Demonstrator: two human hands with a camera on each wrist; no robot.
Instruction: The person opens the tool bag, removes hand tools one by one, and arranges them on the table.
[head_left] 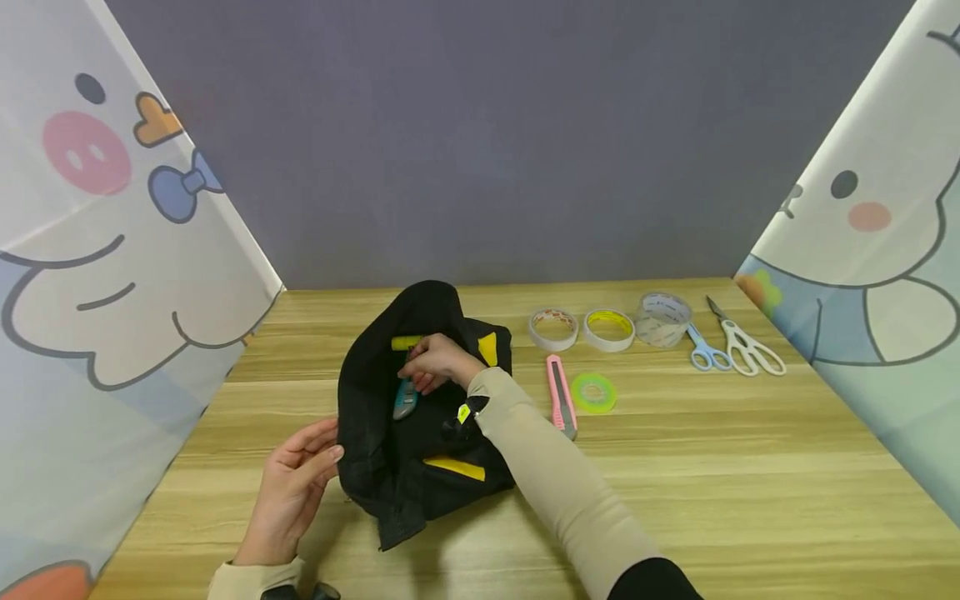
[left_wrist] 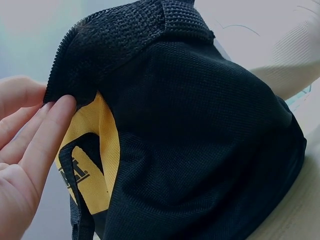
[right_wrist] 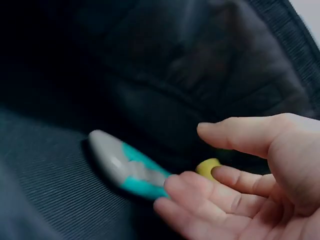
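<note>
A black fabric bag (head_left: 366, 375) with yellow patches lies with its mouth spread open, and its zipper edge shows in the left wrist view. My left hand (head_left: 292, 483) pinches the bag's left rim between thumb and fingers. Inside the bag, my right hand (head_left: 437, 362) reaches over a teal and grey utility knife (right_wrist: 115, 160). In the right wrist view the fingertips lie at the knife's near end, while the thumb stands apart from it. A yellow cylindrical item (head_left: 406, 342), partly hidden by the right hand, lies beside the knife.
Right of the bag lie a pink utility knife (head_left: 558, 387) and a green tape roll (head_left: 606, 393). Behind them sit two white-edged tape rolls (head_left: 553, 343) and a wide clear tape roll (head_left: 663, 332). Blue scissors (head_left: 705, 354) and white scissors (head_left: 738, 337) lie farther right.
</note>
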